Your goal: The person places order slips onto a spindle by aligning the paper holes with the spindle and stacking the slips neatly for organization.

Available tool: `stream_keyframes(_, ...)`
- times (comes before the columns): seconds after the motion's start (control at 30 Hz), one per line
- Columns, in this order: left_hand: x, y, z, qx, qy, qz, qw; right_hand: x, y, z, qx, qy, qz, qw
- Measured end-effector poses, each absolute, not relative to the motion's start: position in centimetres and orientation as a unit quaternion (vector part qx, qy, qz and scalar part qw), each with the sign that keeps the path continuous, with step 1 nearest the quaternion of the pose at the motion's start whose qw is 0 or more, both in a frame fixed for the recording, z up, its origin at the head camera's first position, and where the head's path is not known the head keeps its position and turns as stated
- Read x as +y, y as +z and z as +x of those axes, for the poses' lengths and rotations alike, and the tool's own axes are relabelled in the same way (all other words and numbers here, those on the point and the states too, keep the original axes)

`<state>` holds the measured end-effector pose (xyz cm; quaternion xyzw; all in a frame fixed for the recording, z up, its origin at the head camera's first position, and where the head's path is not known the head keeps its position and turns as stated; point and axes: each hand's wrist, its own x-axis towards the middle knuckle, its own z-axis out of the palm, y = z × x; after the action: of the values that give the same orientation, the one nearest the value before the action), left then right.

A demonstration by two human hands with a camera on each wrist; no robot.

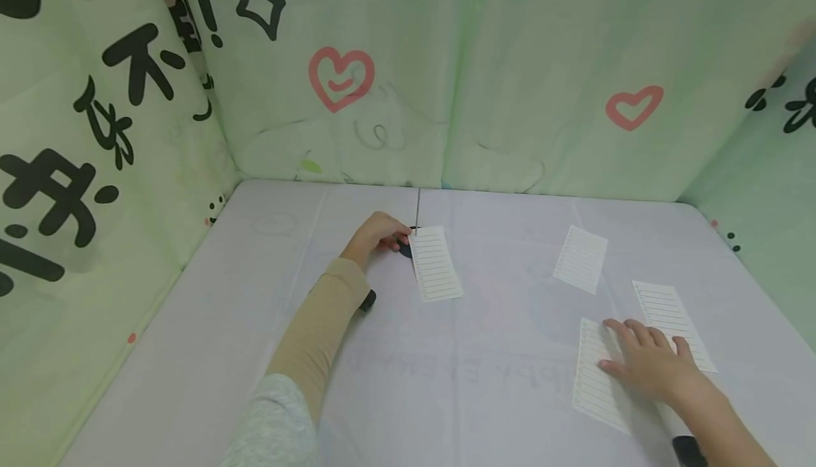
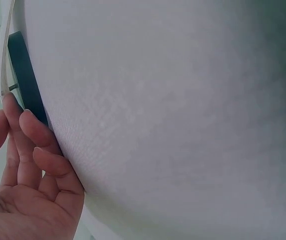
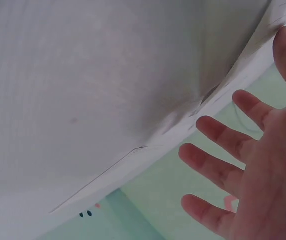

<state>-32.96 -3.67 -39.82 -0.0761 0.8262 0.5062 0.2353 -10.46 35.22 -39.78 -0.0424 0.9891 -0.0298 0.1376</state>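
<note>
My left hand [image 1: 381,229] pinches the top left corner of a lined paper slip [image 1: 436,265]. The slip's top edge is at a thin upright metal spike [image 1: 417,208], which rises from a dark round base [image 1: 405,248] partly hidden behind the slip and fingers. In the left wrist view the slip's edge [image 2: 4,60] shows side-on at the fingertips, beside the dark base [image 2: 27,75]. At the right, my right hand [image 1: 656,364] has its fingers spread over a lined sheet [image 1: 596,375], touching or close over it. Its palm covers part of that sheet.
Another lined slip [image 1: 676,318] lies just beyond the right hand's fingers, and one more paper slip [image 1: 580,259] lies farther back. A white cloth covers the table [image 1: 255,353]. Green printed curtains [image 1: 529,84] enclose it at the back and sides.
</note>
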Motion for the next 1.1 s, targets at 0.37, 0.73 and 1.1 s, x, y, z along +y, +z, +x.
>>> stream_keyframes(0.37,-3.7,-40.0,-33.2,0.833,0.496,-0.083,0.231,35.2,-40.6,-11.0,0.987,-0.007,-0.031,0.156)
stream_keyframes(0.73,-3.6,-40.2,-33.6,0.83,0.497,-0.088,0.236,35.2,-40.3,-11.4,0.993,-0.036,-0.015,0.11)
stream_keyframes(1.1,-3.7,-40.2,-33.4,0.828,0.506,-0.081,0.23,34.9,-38.8,-11.9,0.991,-0.082,-0.017,0.101)
